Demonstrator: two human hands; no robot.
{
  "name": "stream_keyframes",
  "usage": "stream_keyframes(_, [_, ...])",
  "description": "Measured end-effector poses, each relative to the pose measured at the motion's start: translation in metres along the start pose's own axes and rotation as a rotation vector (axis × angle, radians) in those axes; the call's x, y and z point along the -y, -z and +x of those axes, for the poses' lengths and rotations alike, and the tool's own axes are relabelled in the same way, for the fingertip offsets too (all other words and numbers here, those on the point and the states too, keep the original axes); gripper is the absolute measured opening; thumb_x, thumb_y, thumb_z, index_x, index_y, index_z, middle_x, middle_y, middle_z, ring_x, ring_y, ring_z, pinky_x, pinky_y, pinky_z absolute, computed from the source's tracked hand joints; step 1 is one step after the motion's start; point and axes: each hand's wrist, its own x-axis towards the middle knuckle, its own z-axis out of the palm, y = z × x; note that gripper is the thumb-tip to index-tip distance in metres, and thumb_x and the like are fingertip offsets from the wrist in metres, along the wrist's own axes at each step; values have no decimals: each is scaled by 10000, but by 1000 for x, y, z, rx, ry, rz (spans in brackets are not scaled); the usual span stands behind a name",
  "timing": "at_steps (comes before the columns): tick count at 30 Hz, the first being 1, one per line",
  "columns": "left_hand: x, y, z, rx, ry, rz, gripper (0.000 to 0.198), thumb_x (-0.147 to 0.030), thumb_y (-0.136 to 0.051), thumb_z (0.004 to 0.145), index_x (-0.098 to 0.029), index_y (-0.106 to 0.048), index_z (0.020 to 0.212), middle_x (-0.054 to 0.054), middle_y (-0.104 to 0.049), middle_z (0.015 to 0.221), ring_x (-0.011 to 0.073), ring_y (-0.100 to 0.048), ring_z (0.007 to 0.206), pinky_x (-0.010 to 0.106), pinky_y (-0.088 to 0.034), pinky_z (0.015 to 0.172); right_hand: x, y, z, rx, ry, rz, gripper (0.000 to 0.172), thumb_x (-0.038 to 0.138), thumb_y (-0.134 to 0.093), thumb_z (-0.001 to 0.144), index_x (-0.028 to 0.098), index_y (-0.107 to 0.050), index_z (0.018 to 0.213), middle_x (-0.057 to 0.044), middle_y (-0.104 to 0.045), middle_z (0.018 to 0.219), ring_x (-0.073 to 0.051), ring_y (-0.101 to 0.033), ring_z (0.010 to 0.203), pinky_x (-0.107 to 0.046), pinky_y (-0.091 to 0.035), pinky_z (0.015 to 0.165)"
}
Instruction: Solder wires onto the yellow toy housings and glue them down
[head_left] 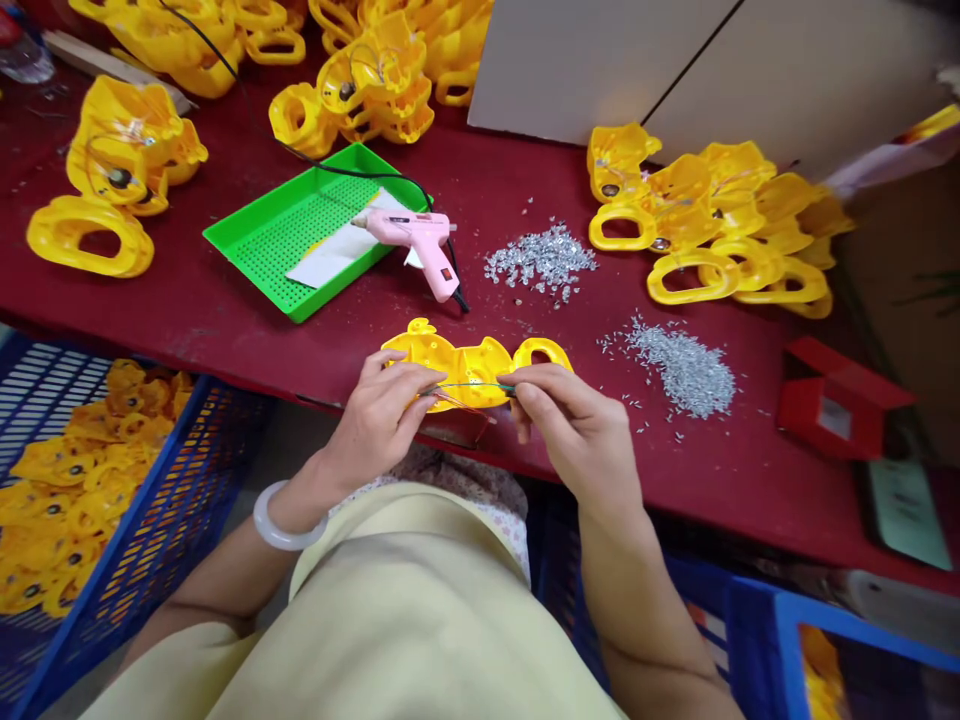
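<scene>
A thin green wire (472, 384) stretches between my two hands at the table's front edge. My left hand (386, 408) pinches its left end between thumb and fingers, and a white bangle (279, 520) circles that wrist. The other end is pinched in the fingertips of my right hand (574, 415). Just behind the wire lies a yellow plastic shell (484, 358), with its hollow side up and a handle loop at its right. Reddish wires (461, 403) hang below the green one. My fingers hide the wire's ends.
Beyond the shell, a pink glue gun (412, 235) rests on a green basket (259, 262). Screws form two piles, one mid-table (544, 262) and one at right (686, 370). More yellow shells (705, 205) are stacked around. Blue crates (161, 510) flank me; a red box (832, 400) sits right.
</scene>
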Motion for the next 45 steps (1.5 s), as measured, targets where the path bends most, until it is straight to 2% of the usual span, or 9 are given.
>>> stream_keyframes(7, [-1,5,3,55,-2,-53,375,-50,-550,855,-171,-528,1210,36,-722,976,170,-654,986,413,-420,1025,-6,7,3,4,6,49,123,230,-640,862,256,-734,937,-20,-681,1018,-76,-630,553,-272,-589,608])
stream_keyframes(10, [-3,6,3,64,-16,-48,378,-41,-549,848,-172,-530,1202,53,-715,1030,174,-647,1006,417,-417,1024,-8,7,2,-29,22,52,156,216,-664,841,275,-739,965,-25,-688,1020,-132,-682,773,-264,-607,649])
stream_keyframes(14, [-4,11,6,87,-38,-55,357,-36,-520,855,-179,-549,1181,59,-706,1070,172,-642,1026,418,-409,1031,-9,9,-4,-53,74,25,262,158,-691,815,297,-732,1033,-28,-694,1032,-163,-643,1029,-279,-585,825])
stream_keyframes(20, [-1,22,18,203,-3,-172,300,-130,-503,926,-164,-566,1217,69,-706,1047,183,-633,1031,385,-431,995,4,14,-26,-78,100,53,337,102,-679,805,319,-719,1060,-24,-673,1058,-151,-657,916,-252,-599,670])
stream_keyframes(24, [1,23,25,267,72,-171,350,-216,-563,925,-187,-568,1274,71,-692,1103,198,-624,1063,351,-445,979,11,16,-38,-166,173,-43,385,58,-708,765,300,-713,1063,-23,-685,1040,-150,-657,905,-250,-582,684])
stream_keyframes(30, [-1,12,18,93,361,-393,637,-118,-584,849,-222,-392,1447,0,-613,894,122,-623,841,275,-500,891,-1,11,-35,-175,119,-48,243,100,-707,781,246,-715,975,-37,-689,997,-160,-678,875,-269,-616,678])
stream_keyframes(35, [-2,1,10,-45,418,-487,800,-77,-539,821,-278,-201,1517,-5,-539,895,119,-617,865,287,-522,879,-16,4,-18,-165,75,-89,192,175,-687,819,231,-705,1002,-37,-688,1026,-145,-686,876,-264,-635,717])
stream_keyframes(42, [-3,-5,1,-130,265,-295,488,-52,-512,863,-233,-439,1310,33,-544,996,147,-642,935,318,-545,875,-19,6,16,-42,267,-397,99,205,-645,855,221,-699,936,-42,-740,954,-185,-693,909,-328,-591,795])
stream_keyframes(45, [-8,-5,1,-147,240,-273,476,-62,-499,888,-217,-424,1332,45,-548,997,163,-639,957,356,-542,908,-23,6,25,30,347,-446,62,212,-653,849,222,-701,888,-55,-731,922,-211,-674,923,-383,-555,845])
